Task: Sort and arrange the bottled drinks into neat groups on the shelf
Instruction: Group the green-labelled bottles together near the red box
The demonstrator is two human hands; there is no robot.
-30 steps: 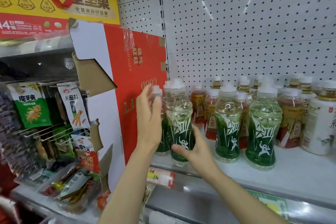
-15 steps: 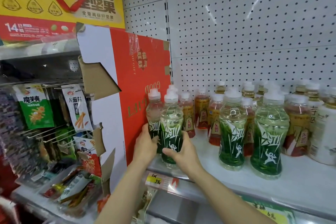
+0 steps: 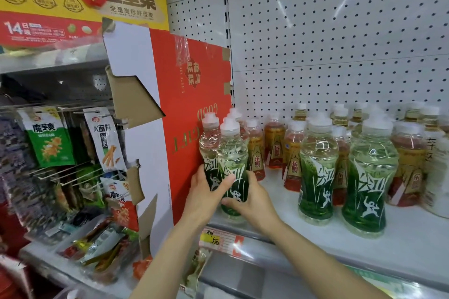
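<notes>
On the white shelf (image 3: 410, 245) stand green-labelled bottles with white caps. Two of them are pressed together at the left end, by a red cardboard divider (image 3: 194, 133). My left hand (image 3: 206, 193) wraps the lower part of the left green bottle (image 3: 209, 145). My right hand (image 3: 247, 199) grips the base of the front green bottle (image 3: 232, 153) next to it. Two more green bottles (image 3: 318, 172) (image 3: 370, 177) stand upright further right. Behind them are orange-brown bottles with gold labels (image 3: 274, 145), in loose rows.
A white-labelled bottle (image 3: 437, 172) stands at the far right edge. White pegboard (image 3: 340, 43) backs the shelf. A yellow price tag (image 3: 213, 240) sits on the shelf's front rail. Snack packets (image 3: 51, 143) hang on hooks to the left, with more packets in a tray below.
My left hand has dropped from the left bottle's neck to its lower body. Both hands now hold the two green bottles side by side against the divider. The camera has come closer.
</notes>
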